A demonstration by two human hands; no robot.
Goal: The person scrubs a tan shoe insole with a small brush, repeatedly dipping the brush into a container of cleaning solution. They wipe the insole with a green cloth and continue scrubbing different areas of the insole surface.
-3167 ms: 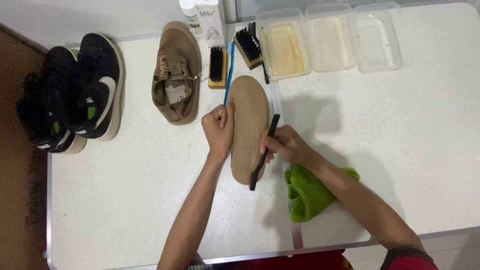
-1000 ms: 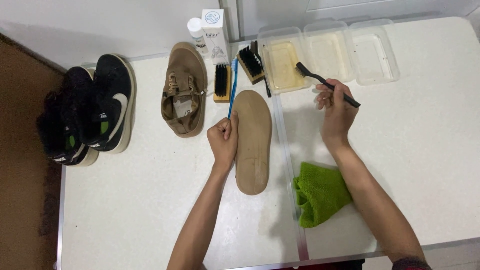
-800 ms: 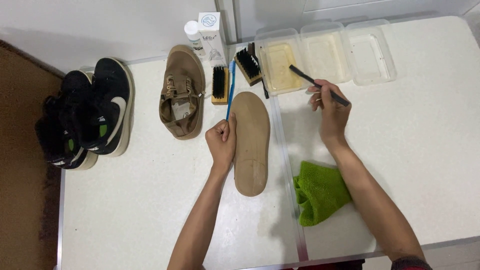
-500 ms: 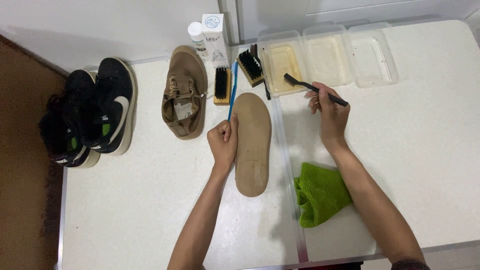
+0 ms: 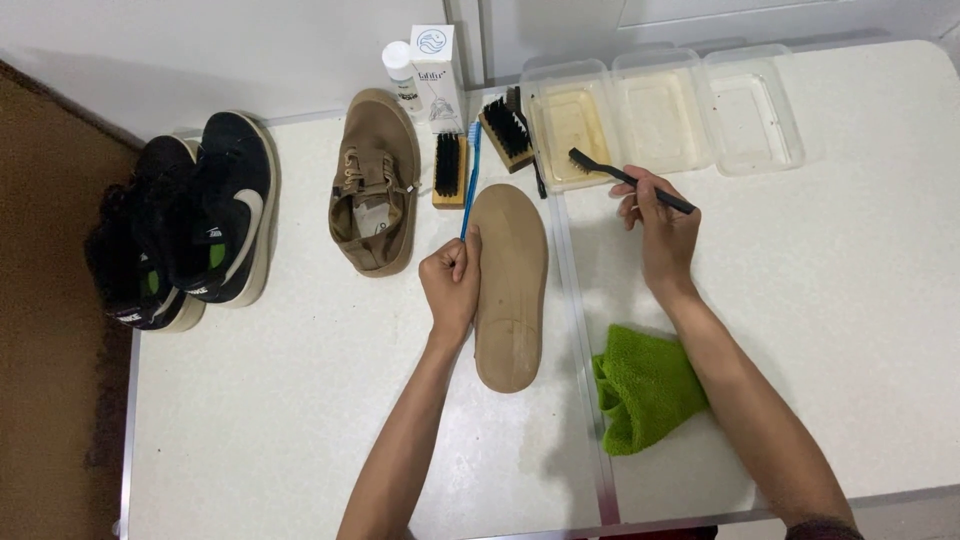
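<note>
While the flat tan foam insole (image 5: 510, 285) lies lengthwise on the white table (image 5: 300, 420), it is steadied at its left edge, approx. mid-length, by the left hand (image 5: 452, 285), fingers curled together against the rim. A slim black brush w/ a small bristle head (image 5: 625, 180) is pinched betw. thumb and fingertips of the right hand (image 5: 665, 225); its bristle end is held over the near rim of the leftmost clear plastic tray w/ yellowish liquid (image 5: 570, 120). Two more clear rectangular trays, the middle one (image 5: 660, 105) and the right one (image 5: 752, 100), are set in a row beside it, touching.

Behind the insole's toe end, a blue-handled toothbrush (image 5: 470, 180) is laid, just beside a wooden block brush w/ black bristles (image 5: 448, 165); a second wooden brush (image 5: 505, 125) is seen tilted near the tray. At the back wall a tall white box w/ a round blue emblem (image 5: 437, 60) stands upright, w/ a small white bottle (image 5: 402, 70) touching its left side; print on both is too small to read. A tan lace-up shoe (image 5: 375, 195) rests left of the brushes, opening up. A pair of black sneakers w/ white soles and green lining (image 5: 185, 235) is placed at the table's left edge. A crumpled green microfibre cloth (image 5: 645, 385) lies right of the insole's heel, close to the right forearm.
</note>
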